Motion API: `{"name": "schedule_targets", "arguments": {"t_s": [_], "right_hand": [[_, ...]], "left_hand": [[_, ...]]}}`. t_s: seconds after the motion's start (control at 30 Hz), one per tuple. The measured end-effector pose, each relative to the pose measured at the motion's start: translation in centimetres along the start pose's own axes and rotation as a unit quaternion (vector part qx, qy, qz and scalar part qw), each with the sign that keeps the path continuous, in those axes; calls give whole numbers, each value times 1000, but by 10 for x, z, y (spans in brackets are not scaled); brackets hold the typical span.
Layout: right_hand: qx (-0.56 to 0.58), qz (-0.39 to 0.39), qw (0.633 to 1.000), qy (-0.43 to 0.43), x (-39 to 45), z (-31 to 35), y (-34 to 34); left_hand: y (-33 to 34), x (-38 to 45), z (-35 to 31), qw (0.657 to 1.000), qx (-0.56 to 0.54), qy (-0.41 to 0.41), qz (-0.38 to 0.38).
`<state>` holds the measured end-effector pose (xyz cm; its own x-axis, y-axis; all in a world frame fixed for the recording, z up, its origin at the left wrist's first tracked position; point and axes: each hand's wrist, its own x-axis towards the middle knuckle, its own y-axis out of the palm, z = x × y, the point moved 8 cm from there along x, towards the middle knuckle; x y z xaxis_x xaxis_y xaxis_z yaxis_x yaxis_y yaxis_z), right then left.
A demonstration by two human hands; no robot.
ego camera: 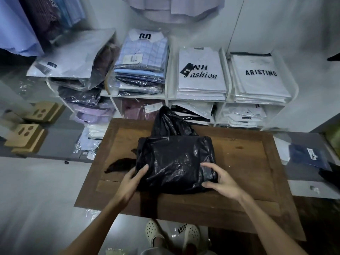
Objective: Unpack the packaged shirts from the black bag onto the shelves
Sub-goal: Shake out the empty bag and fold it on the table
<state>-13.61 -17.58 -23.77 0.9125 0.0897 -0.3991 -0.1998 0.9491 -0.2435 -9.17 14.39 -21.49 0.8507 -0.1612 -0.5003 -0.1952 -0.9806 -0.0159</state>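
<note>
A full black plastic bag [174, 159] lies on a brown wooden table [248, 162], its tied top pointing away toward the shelves. My left hand [135, 178] grips the bag's near left corner. My right hand [219, 178] holds the near right corner, thumb under the edge and fingers curled over the top. The bag hides what it holds. Beyond the table stands a white shelf unit [166, 97] with stacks of packaged shirts [201, 74] in its compartments.
Hanging shirts [22, 24] fill the upper left. Cardboard boxes [27, 137] sit on the floor at left. Packaged shirts [305, 155] lie on a surface to the table's right. My feet in white clogs [173, 234] stand under the table's near edge.
</note>
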Motion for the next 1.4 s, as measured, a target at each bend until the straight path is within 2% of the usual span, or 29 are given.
{"name": "schedule_targets", "arguments": {"t_s": [0.07,0.2,0.33,0.47,0.6,0.7,0.83,0.9,1.0,1.07,1.13,1.17,1.2,1.23,1.27,1.3,1.33,1.4], "right_hand": [[28,-3,1000,5,5,8,2],[0,-11,1000,0,16,18,4],[3,-18,1000,-21,23,20,10],[29,-10,1000,1,30,13,13],[154,-80,984,44,38,10,-4],[177,-60,981,55,43,14,0],[147,-44,984,95,50,0,11],[109,-41,986,118,49,-8,14],[87,-68,982,156,48,-23,13],[90,-102,972,193,50,-39,10],[68,-115,970,204,50,-40,10],[38,-122,972,199,52,-38,9],[-3,-135,974,184,51,-31,8],[-42,-148,974,165,51,-25,6],[-70,-159,974,143,51,-20,5],[-86,-167,974,125,52,-18,6],[-100,-172,974,110,52,-15,7],[-134,-175,971,90,52,-14,8]], "left_hand": [[-1,0,3,1000,-6,-25,5],[-13,3,18,999,-3,-51,12],[-19,7,27,997,-63,-26,18],[-24,16,33,1000,13,-20,20],[-11,23,26,992,76,-34,100],[-18,28,21,987,92,-58,121],[-24,39,5,990,-31,-44,130],[-23,46,-8,995,-26,-46,83],[-40,58,-4,995,44,-63,-57],[-43,61,6,987,115,-78,-73],[-48,53,-2,964,228,-89,-108],[-53,48,-15,937,304,-65,-158],[-53,40,-37,897,385,-8,-217],[-42,30,-64,848,450,85,-266],[-21,18,-87,807,483,195,-279],[10,8,-102,781,495,289,-247],[43,3,-106,764,512,348,-181],[101,9,-82,731,574,364,-66]]}}
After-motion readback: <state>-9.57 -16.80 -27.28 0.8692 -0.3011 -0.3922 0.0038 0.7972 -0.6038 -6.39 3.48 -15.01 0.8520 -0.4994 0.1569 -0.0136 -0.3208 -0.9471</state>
